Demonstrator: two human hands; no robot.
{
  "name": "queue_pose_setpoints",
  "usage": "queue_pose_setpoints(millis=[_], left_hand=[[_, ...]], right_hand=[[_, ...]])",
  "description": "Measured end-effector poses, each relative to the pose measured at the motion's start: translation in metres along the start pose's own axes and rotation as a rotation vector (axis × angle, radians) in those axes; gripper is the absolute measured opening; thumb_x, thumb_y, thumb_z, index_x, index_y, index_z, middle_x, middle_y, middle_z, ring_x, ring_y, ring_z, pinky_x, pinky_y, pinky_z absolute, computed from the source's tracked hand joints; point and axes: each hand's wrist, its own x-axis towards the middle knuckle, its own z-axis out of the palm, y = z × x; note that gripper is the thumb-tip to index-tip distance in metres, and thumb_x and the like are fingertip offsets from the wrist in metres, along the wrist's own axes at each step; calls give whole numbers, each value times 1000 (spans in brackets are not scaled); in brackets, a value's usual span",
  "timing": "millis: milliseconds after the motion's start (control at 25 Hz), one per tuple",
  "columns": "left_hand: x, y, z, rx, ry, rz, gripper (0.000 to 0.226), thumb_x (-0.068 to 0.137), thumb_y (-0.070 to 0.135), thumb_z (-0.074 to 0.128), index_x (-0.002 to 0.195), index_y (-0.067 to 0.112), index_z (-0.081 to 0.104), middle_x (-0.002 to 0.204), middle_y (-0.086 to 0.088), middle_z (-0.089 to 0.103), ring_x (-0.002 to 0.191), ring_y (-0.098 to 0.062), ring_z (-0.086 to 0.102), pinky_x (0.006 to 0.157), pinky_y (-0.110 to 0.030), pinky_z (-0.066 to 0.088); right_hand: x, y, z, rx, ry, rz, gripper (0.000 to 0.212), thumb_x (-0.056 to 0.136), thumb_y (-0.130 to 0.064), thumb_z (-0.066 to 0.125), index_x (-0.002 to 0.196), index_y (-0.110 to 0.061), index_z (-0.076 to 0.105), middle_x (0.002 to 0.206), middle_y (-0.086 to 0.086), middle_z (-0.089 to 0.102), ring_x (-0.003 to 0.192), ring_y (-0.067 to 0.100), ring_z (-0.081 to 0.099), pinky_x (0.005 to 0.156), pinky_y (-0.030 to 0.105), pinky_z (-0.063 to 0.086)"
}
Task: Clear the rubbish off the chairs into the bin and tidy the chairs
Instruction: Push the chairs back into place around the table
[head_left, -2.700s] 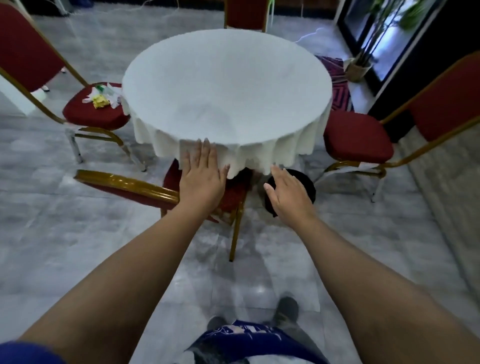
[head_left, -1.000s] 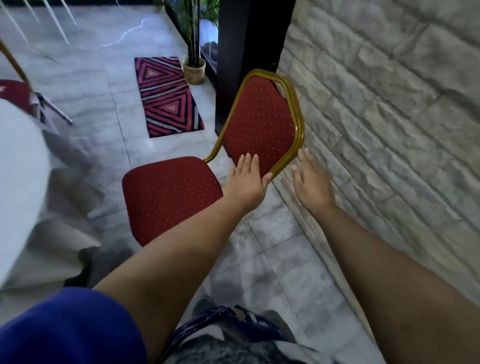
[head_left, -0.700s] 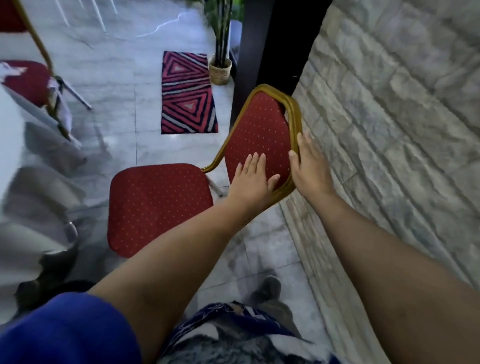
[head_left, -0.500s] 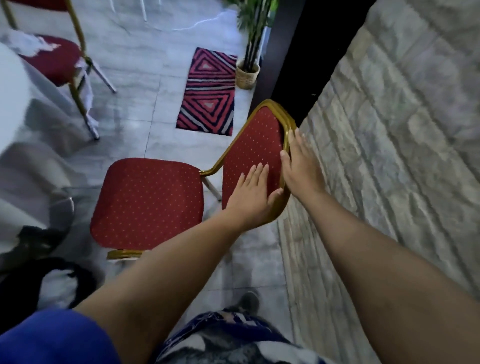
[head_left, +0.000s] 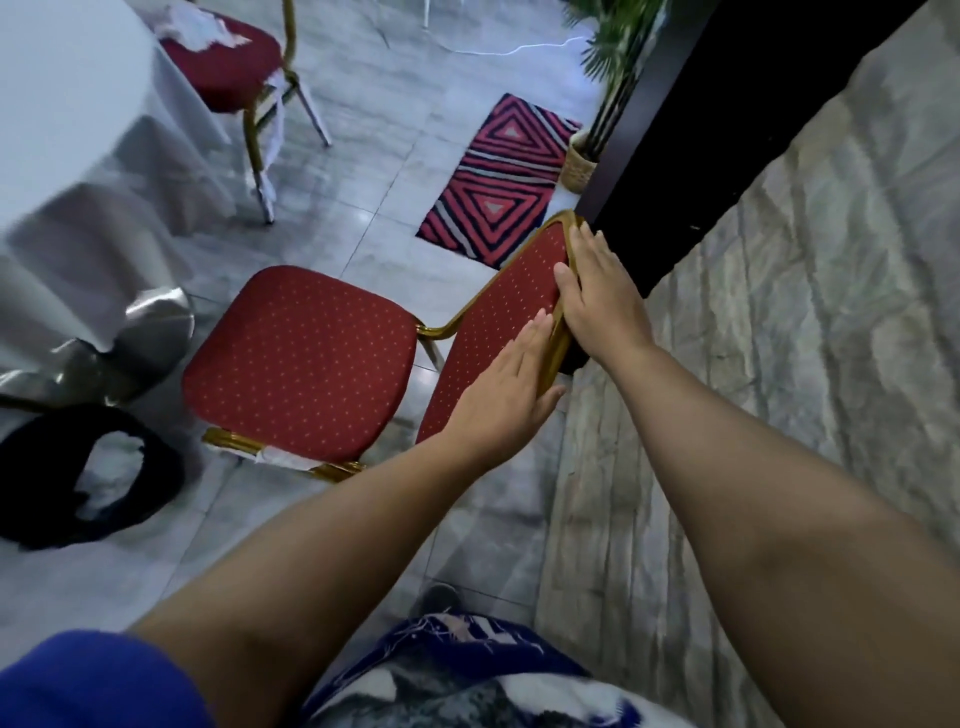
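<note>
A red padded chair with a gold frame stands beside the stone wall, its seat (head_left: 306, 358) bare. My left hand (head_left: 504, 395) lies flat on the front of its backrest (head_left: 498, 312), fingers straight and thumb sticking out past the gold rim. My right hand (head_left: 597, 296) rests along the rim's outer edge, fingers straight and thumb on the red fabric. A black bin (head_left: 31, 447) with white rubbish inside sits on the floor at the left. A second red chair (head_left: 228, 67) at the top left carries crumpled white rubbish (head_left: 197, 26).
The round table with a white cloth (head_left: 67, 104) and a metal base (head_left: 150, 322) fills the left side. A stone wall (head_left: 779, 312) and a dark door frame (head_left: 701, 156) close off the right. A striped rug (head_left: 498, 182) and a potted plant (head_left: 579, 163) lie beyond the chair.
I turned from the table and the chair under it to the chair by the wall. Both hands came onto its backrest, the right one sliding up along the rim.
</note>
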Motion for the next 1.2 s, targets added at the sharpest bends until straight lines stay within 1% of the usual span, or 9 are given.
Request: queue_pose_setpoints(millis=[160,360,520,680,800,880,1040,1120,1200], left_hand=[[-1,3,-1,6,-2,-17,73,101,35,45,155,12,2,163,-3,8,148,-12,12,114,-20,13],[-2,-2,-9,52,-30,4,74,101,36,46,155,10,3,163,-4,8,148,-11,11,117,-19,8],[-5,-9,-21,100,-50,29,74,102,37,44,155,9,1,163,-4,5,148,-9,8,114,-14,0],[-8,-25,-38,120,-70,22,74,102,40,41,155,11,-2,163,-3,3,148,-10,8,115,-16,-1],[-11,-40,-61,109,-54,-16,73,103,39,40,155,14,-4,163,0,3,146,-6,8,111,-13,-2],[-13,-52,-77,112,-39,-35,72,103,38,40,155,15,-3,163,1,3,145,-5,9,108,-13,0],[-11,-84,-106,137,-41,-31,72,102,40,40,156,15,-2,163,0,6,147,-9,11,109,-13,4],[-9,-104,-122,150,-47,-39,73,102,41,40,155,16,-3,163,0,7,147,-10,14,112,-17,9],[-7,-123,-139,153,-55,-58,73,102,41,40,155,18,-4,163,0,9,145,-12,19,115,-24,20]], right_hand=[[4,2,3,-14,10,-60,59,104,-38,28,157,-13,21,166,3,17,154,18,8,126,37,10],[5,-1,7,37,44,-99,56,103,-31,30,156,-12,25,166,6,18,154,19,9,126,38,11],[7,-10,12,47,52,-110,56,104,-30,29,156,-12,24,166,6,18,154,19,9,126,39,12],[13,-31,20,78,51,-107,55,104,-30,28,156,-13,23,166,4,15,154,18,7,126,37,11],[23,-56,28,106,42,-113,54,105,-30,28,157,-14,22,167,3,13,154,18,5,125,36,9],[33,-72,36,114,34,-124,55,105,-31,27,157,-13,22,167,5,13,155,19,4,125,36,9],[57,-104,55,116,48,-132,56,104,-34,27,156,-14,25,166,4,15,154,19,7,126,40,12],[69,-125,63,112,52,-145,55,104,-34,29,155,-15,27,166,3,17,154,19,9,125,41,13],[82,-146,69,99,49,-148,54,104,-32,31,155,-15,28,166,3,17,154,18,9,126,40,11]])
